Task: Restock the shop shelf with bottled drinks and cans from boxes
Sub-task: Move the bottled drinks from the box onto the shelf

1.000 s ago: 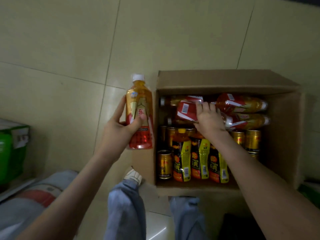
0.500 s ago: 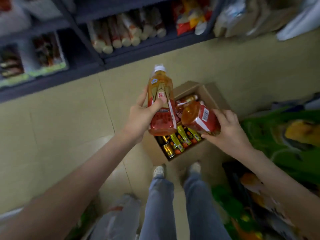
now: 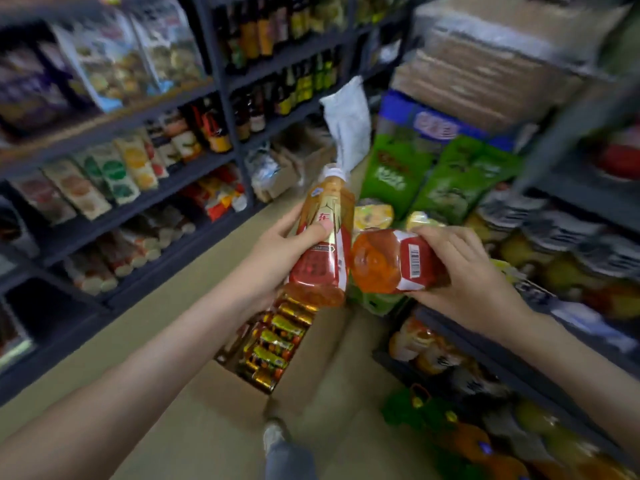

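Currently, head view, with heavy motion blur at the edges.

Left hand is wrapped round an upright tea bottle. The thumb lies across its gold-and-red label, and the white cap points up and away from the camera. The amber liquid shows at the base.

Right hand grips a second tea bottle, held sideways. Its orange base faces the camera and left, and the barcode on the red label faces up. Fingers curl over the top of it.

The two bottles touch, the sideways one's base against the upright one's lower side. Both are held in the air, in frame just above the open cardboard box on the tan floor.

The box holds rows of gold cans and small yellow-labelled bottles.

A shoe and a jeans leg show at the bottom centre.

Dark shelving on the left carries snack packs and glass bottles, with labels unreadable. Green packs are stacked ahead on the right. A low rack on the right holds orange drinks, blurred.
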Motion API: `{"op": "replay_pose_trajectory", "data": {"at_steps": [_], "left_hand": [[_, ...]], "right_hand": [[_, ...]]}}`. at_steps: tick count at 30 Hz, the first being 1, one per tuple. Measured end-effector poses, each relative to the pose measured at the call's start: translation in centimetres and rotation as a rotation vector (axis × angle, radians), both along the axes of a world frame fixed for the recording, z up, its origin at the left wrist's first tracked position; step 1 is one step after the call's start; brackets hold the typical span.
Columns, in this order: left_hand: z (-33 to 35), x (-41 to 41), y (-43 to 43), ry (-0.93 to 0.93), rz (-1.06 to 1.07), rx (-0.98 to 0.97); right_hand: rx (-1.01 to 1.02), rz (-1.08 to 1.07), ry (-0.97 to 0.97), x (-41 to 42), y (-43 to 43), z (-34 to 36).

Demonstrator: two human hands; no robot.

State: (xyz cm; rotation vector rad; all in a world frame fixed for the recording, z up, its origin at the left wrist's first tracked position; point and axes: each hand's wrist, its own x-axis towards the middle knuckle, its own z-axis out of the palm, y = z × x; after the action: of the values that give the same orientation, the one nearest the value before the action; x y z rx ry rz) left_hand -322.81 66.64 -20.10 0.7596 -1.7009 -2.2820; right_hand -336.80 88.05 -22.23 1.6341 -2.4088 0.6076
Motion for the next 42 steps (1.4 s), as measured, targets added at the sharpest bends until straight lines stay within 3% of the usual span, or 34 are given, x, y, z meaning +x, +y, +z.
{"op": "replay_pose_trajectory", "data": {"at_steps": [9,22,30,36,42], "left_hand": [[7.0,-3.0,20.5,0.065,-0.246,-0.066],[18.3,-8.8,32.4,0.336,-0.562,-0.142],[24.2,-14.4,38.7,0.57,-0.589,-0.065],[26.7,-18.5,44.2,0.717,-0.526,-0.072],[27.1,-22.3,49.5,0.824,-0.434,-0.204]], "right_hand": [[-0.031,-0.167,0.188,1.7,24.0,7.4],[-0.16,-0.432,0.616,1.3,38.7,20.0],[0.087,-0.51,1.122,-4.5,47.5,28.2],[0.193,-0.592,1.313,-11.1,53.4,32.3],[0.359,-0.49,1.382,-17.7,56.1,34.7]]}}
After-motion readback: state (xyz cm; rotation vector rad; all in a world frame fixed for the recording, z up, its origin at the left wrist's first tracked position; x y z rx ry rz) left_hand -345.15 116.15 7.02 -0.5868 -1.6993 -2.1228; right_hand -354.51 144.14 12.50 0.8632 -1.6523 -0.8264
